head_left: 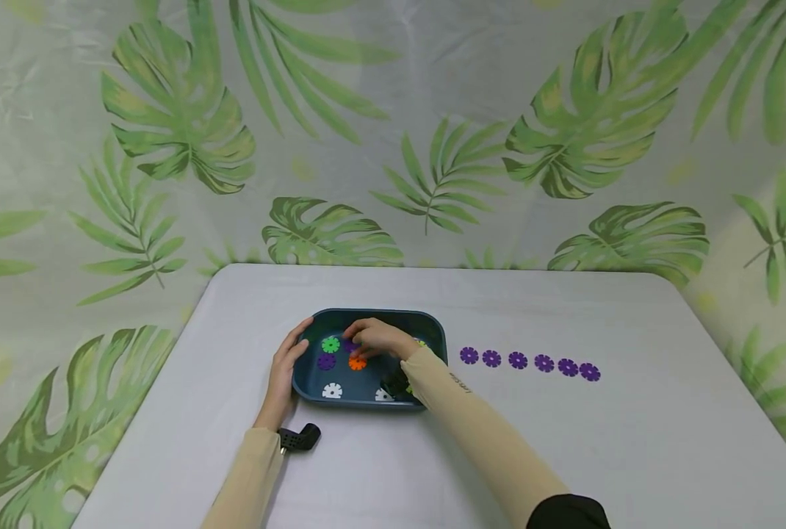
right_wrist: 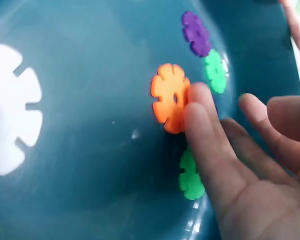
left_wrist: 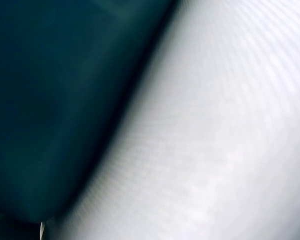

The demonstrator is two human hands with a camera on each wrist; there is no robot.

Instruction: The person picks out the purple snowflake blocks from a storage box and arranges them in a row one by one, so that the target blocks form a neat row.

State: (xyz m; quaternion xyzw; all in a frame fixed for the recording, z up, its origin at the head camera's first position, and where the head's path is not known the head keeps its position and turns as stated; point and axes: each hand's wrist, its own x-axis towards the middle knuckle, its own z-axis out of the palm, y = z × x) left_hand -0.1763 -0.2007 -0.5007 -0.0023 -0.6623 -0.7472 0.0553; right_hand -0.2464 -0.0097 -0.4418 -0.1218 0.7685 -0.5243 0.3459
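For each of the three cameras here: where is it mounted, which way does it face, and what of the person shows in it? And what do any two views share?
Head: worn on the head, looking forward and down at the white table; both forearms show, left hand on the teal tray rim, right hand inside it.
Left wrist: pressed close, blurred; only the tray's dark wall and table; no hand visible.
Right wrist: looks into the tray along the palm; fingers over the orange disc.
Shared: head and right-wrist views both show the orange disc and the right hand.
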